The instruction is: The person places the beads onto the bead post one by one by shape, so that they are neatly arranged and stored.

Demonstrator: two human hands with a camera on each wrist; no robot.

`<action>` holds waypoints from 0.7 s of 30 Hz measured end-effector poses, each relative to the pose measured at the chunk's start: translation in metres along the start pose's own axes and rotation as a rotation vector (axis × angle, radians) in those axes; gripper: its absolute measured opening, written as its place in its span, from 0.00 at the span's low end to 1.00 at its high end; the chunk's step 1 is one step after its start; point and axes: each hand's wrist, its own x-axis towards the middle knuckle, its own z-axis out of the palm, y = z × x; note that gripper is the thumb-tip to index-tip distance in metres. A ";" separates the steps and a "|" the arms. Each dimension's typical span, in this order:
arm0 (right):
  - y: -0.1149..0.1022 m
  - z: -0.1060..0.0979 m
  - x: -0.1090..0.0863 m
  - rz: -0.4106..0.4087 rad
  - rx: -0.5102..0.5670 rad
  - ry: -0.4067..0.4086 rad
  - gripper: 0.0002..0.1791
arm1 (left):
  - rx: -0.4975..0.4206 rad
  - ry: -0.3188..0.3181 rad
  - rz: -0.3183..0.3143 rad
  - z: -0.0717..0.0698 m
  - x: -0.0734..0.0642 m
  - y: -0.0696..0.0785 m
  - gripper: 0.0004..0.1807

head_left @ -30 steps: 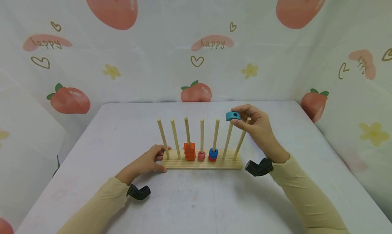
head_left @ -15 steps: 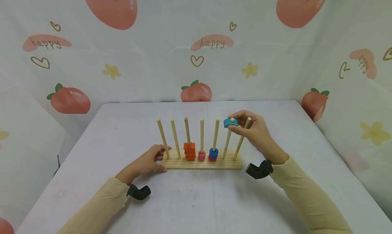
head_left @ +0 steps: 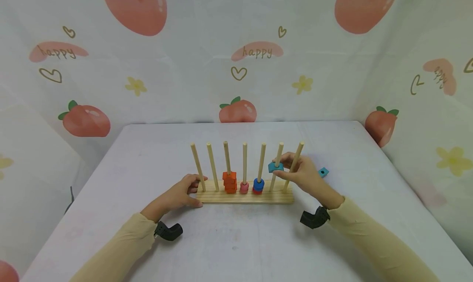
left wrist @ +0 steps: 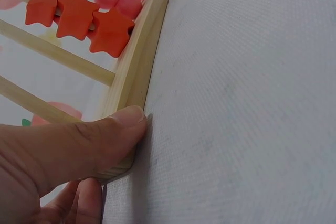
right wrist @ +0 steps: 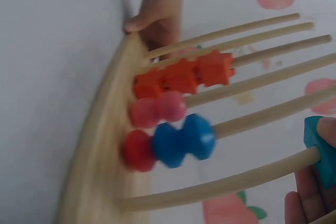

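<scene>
A wooden peg board (head_left: 244,199) stands with a row of several upright pegs. My left hand (head_left: 181,195) grips the board's left end, its thumb (left wrist: 113,129) on the front edge and fingers behind. My right hand (head_left: 301,176) pinches a teal block (head_left: 275,168), which is threaded partway down the second peg from the right (right wrist: 220,182). Orange stars (left wrist: 76,17) are stacked on the third peg from the left. Pink beads (right wrist: 157,108) sit on the middle peg. Blue beads (right wrist: 184,141) rest over a red one (right wrist: 139,150) on the peg to its right.
Another teal block (head_left: 323,172) with a hole lies on the white table (head_left: 236,241), just beyond my right hand. A printed cloth (head_left: 184,93) hangs behind the table.
The right hand has moved left and down, bringing the teal block onto the peg and partway down it. The other teal block on the table has come into sight. The left hand keeps its place.
</scene>
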 end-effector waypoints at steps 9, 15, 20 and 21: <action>0.031 0.010 -0.005 0.073 -0.120 -0.109 0.09 | 0.000 -0.002 0.010 0.000 0.001 -0.002 0.43; 0.048 0.016 -0.006 0.134 -0.195 -0.153 0.10 | -0.005 0.004 -0.005 0.001 0.001 -0.004 0.43; 0.054 0.017 -0.006 0.148 -0.235 -0.151 0.11 | -0.011 0.016 -0.018 0.000 0.001 -0.005 0.43; 0.054 0.017 -0.006 0.143 -0.247 -0.149 0.12 | -0.008 0.017 -0.015 -0.001 0.002 -0.005 0.43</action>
